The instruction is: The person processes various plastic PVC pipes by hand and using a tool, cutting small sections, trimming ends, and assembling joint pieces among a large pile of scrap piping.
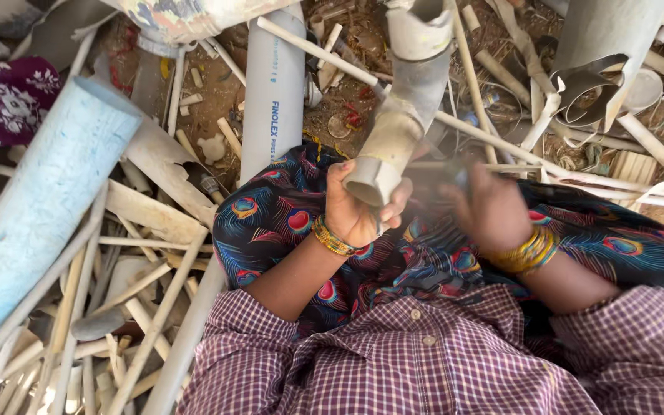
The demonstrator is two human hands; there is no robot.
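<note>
From where I stand there are no packages, signs or screens in this heap of scrap pipe. The only marking is a line of dark blue printed lettering running lengthwise down the pale grey plastic pipe (pixel 273 92), which lies straight on the ground just above the person's lap, left of centre. The print sits on the pipe's upper face, small and narrow against the plain grey wall, partly scuffed.

A wide pale-blue plastic pipe (pixel 44 207) lies at the left; a long grey plastic pipe (pixel 273 88) runs up the middle; thin white broken tubes (pixel 147 323) litter the dirt ground (pixel 213 88).
</note>
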